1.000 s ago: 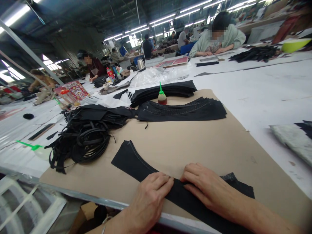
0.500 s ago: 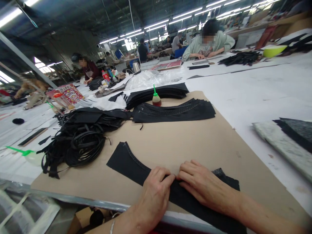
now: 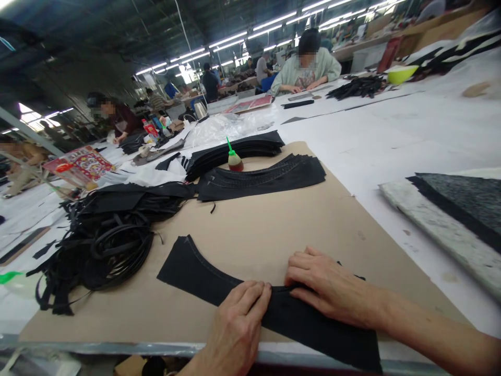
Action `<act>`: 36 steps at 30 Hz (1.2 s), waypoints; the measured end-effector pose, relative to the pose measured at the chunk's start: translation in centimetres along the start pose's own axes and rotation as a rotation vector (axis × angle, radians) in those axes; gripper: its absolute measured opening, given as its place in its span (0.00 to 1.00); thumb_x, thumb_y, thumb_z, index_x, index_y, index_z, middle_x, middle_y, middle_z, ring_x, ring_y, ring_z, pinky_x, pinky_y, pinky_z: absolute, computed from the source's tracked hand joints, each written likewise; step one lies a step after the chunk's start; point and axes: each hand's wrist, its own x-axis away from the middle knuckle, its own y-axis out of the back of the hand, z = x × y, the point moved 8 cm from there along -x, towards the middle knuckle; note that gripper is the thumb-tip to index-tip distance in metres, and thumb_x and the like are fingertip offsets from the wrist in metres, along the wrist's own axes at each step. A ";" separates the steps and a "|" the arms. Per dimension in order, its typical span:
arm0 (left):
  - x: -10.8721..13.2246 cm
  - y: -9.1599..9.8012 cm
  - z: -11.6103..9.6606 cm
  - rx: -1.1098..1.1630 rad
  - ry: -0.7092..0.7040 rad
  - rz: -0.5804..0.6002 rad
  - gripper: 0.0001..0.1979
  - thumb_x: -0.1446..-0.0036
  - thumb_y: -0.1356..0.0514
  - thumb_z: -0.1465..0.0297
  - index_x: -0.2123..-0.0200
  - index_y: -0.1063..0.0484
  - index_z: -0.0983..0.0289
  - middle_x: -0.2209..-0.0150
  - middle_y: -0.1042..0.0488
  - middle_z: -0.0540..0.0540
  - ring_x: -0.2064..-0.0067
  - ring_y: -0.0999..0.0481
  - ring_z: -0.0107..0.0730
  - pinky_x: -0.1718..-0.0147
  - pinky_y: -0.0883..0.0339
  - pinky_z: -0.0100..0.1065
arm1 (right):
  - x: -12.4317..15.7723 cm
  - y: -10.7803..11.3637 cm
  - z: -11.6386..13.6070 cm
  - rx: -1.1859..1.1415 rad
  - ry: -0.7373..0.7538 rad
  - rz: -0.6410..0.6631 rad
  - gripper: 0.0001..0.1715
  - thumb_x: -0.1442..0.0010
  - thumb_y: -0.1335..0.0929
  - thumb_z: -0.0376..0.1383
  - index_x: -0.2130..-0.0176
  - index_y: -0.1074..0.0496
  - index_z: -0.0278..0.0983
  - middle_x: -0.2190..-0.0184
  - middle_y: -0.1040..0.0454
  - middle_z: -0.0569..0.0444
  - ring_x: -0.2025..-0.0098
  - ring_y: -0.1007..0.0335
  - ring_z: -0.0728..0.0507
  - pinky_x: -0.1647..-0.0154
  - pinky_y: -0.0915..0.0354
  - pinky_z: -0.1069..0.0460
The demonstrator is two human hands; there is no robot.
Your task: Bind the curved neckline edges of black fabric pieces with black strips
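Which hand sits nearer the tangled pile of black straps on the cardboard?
Left. The left hand rests on the curved black fabric piece, right of the strap pile; the right hand lies farther right on the same piece.

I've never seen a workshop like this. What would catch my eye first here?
The left hand and right hand press a curved black piece flat at the near edge of the brown board. A tangled heap of black strips lies left; a green-tipped bottle stands by stacked black pieces behind.
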 end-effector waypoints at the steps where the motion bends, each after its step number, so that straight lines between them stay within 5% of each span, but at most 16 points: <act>1: 0.0 0.1 0.0 0.004 0.003 -0.003 0.22 0.39 0.52 0.80 0.43 0.35 0.68 0.50 0.28 0.61 0.48 0.31 0.41 0.49 0.32 0.40 | 0.1 0.0 0.0 0.000 0.004 0.001 0.04 0.36 0.35 0.32 0.65 0.33 0.39 0.66 0.31 0.58 0.60 0.36 0.46 0.56 0.49 0.48; 9: -1.9 0.2 0.1 0.121 0.159 -0.064 0.21 0.40 0.53 0.82 0.46 0.33 0.64 0.56 0.29 0.60 0.56 0.30 0.38 0.58 0.29 0.41 | 0.9 -0.4 0.2 0.071 0.082 -0.004 0.06 0.35 0.38 0.30 0.63 0.33 0.39 0.65 0.31 0.56 0.61 0.38 0.45 0.57 0.50 0.48; 15: -2.0 -1.6 -1.3 0.059 0.060 -0.033 0.19 0.38 0.53 0.80 0.47 0.32 0.69 0.60 0.26 0.61 0.60 0.29 0.39 0.61 0.28 0.40 | 1.1 -0.7 0.4 0.115 0.131 -0.025 0.08 0.34 0.39 0.30 0.65 0.35 0.38 0.65 0.32 0.55 0.62 0.39 0.45 0.58 0.49 0.48; 19: -0.8 -1.0 -2.1 -0.077 -0.094 -0.055 0.23 0.41 0.53 0.81 0.43 0.36 0.73 0.51 0.28 0.65 0.48 0.31 0.44 0.51 0.31 0.42 | 1.3 -0.7 -0.1 0.107 0.106 -0.026 0.06 0.34 0.38 0.32 0.66 0.35 0.38 0.65 0.32 0.55 0.62 0.39 0.45 0.57 0.49 0.48; 23: -0.6 0.2 -1.5 -0.030 -0.121 0.008 0.22 0.42 0.52 0.82 0.45 0.34 0.70 0.50 0.27 0.61 0.48 0.30 0.40 0.48 0.34 0.40 | 1.4 -0.4 -0.7 0.059 0.050 -0.005 0.05 0.35 0.37 0.33 0.65 0.35 0.38 0.65 0.32 0.55 0.60 0.37 0.45 0.56 0.48 0.47; 28: -2.1 0.9 0.1 0.149 0.089 -0.002 0.16 0.39 0.47 0.80 0.50 0.32 0.64 0.58 0.25 0.57 0.54 0.29 0.38 0.52 0.34 0.42 | 1.5 0.0 -0.9 -0.041 -0.009 -0.001 0.05 0.36 0.34 0.33 0.58 0.33 0.41 0.61 0.31 0.56 0.56 0.36 0.45 0.52 0.47 0.47; 32: -3.8 -0.6 0.5 0.272 0.302 0.039 0.16 0.46 0.43 0.82 0.56 0.28 0.63 0.61 0.27 0.55 0.57 0.30 0.39 0.57 0.33 0.42 | 1.4 0.0 -1.1 -0.093 -0.044 0.018 0.07 0.38 0.33 0.32 0.57 0.32 0.41 0.61 0.31 0.56 0.55 0.36 0.44 0.52 0.45 0.48; 36: -4.9 -1.9 -0.2 0.348 0.332 0.118 0.20 0.48 0.47 0.86 0.57 0.26 0.61 0.62 0.28 0.54 0.58 0.31 0.38 0.58 0.33 0.39 | 1.6 0.1 -1.6 -0.104 -0.060 0.021 0.04 0.38 0.33 0.31 0.61 0.32 0.40 0.62 0.32 0.57 0.57 0.36 0.45 0.53 0.45 0.48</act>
